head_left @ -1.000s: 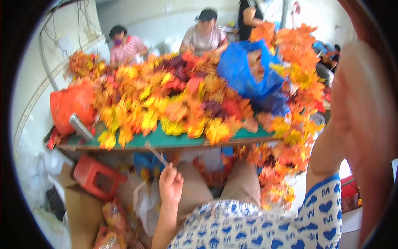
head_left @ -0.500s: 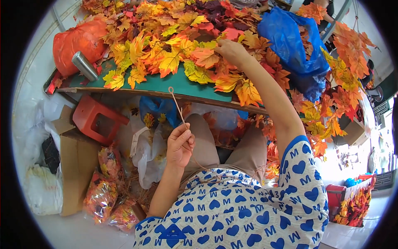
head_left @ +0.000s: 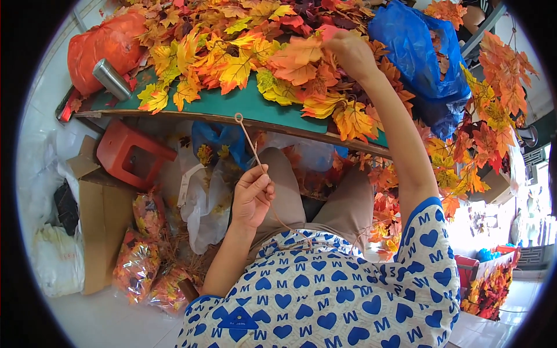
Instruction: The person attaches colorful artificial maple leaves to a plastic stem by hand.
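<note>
Currently, L hand (head_left: 253,196) pinched looped stem (head_left: 249,140); R hand (head_left: 353,57), fingers closed, apparently gripped orange leaves (head_left: 297,60), just raised from pile (head_left: 235,72), i.e. picking prob. underway.

Looks like a small workshop for artificial foliage to me. The green-topped table (head_left: 217,106) here is heaped with orange, yellow and red maple-type leaves (head_left: 235,71), a big blue plastic bag (head_left: 409,55) among them. Down on the pale floor (head_left: 136,327), clear bags packed with leaves (head_left: 137,265) lie beside an open cardboard box (head_left: 104,232).
</note>
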Tool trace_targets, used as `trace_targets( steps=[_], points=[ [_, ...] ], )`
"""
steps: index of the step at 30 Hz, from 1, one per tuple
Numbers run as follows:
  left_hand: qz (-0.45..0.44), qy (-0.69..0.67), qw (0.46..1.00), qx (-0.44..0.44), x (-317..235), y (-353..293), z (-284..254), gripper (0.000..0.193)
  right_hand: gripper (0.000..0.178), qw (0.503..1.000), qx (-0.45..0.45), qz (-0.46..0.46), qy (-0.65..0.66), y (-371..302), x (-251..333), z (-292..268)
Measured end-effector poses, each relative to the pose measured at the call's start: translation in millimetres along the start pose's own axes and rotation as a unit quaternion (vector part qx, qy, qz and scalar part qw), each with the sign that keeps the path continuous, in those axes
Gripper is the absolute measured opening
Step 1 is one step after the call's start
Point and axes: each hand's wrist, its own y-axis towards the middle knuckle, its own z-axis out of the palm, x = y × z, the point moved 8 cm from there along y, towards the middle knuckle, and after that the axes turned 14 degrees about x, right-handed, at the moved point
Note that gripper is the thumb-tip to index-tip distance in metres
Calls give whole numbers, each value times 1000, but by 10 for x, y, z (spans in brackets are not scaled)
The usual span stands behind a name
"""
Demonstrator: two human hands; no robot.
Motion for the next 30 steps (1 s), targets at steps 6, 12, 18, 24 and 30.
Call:
trace_targets(
  steps=[6,12,18,24,30],
  points=[
    [34,72,997,-14,-99,53,182,24,21,722,-241,299,575,-681,-647,-85],
    [81,122,989,3,-122,208,441,26,13,487,-117,232,834,-1218,1196,365],
    [91,138,986,21,-59,233,566,31,19,353,-132,254,891,-1471,1856,600],
    [85,147,985,12,-50,234,554,30,4,328,-150,235,902,-1491,1948,635],
    [78,150,986,10,-19,239,491,29,2,306,-157,244,907,-1522,1995,729]
  ],
)
